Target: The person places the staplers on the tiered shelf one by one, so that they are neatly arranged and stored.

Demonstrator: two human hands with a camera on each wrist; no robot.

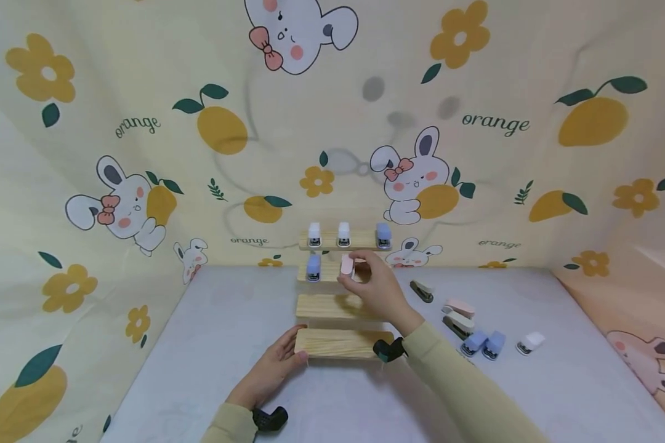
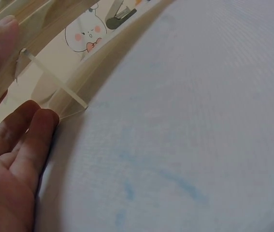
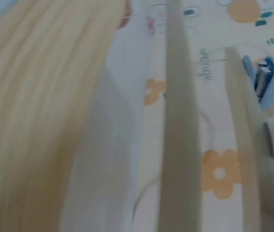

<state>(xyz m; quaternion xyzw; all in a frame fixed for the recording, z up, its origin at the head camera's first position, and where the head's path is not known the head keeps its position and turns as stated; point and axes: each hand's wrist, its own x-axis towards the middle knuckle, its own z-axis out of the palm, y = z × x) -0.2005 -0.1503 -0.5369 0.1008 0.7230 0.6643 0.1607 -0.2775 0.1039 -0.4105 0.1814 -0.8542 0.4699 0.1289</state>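
Broadly, the pale-grained stepped wooden rack (image 1: 338,307) stands on the grey table (image 1: 210,344); the left hand (image 1: 274,369) rests flat-fingered against its lowest step, while the right hand (image 1: 374,289) pinches a small rounded pink stapler (image 1: 346,265) at the second-highest step

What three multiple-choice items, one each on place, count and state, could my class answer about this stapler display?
1. Where is the pink mini stapler?
A. second step from the top
B. bottom step
C. table

2. How many staplers stand on the top step?
A. one
B. three
C. five

3. What is the left hand doing?
A. gripping a stapler
B. resting against the wooden stepped rack
C. hanging off the table

Answers: 1 A, the right hand pinches it there. 2 B, two white and one blue. 3 B, straight fingers touch the bottom step's corner.
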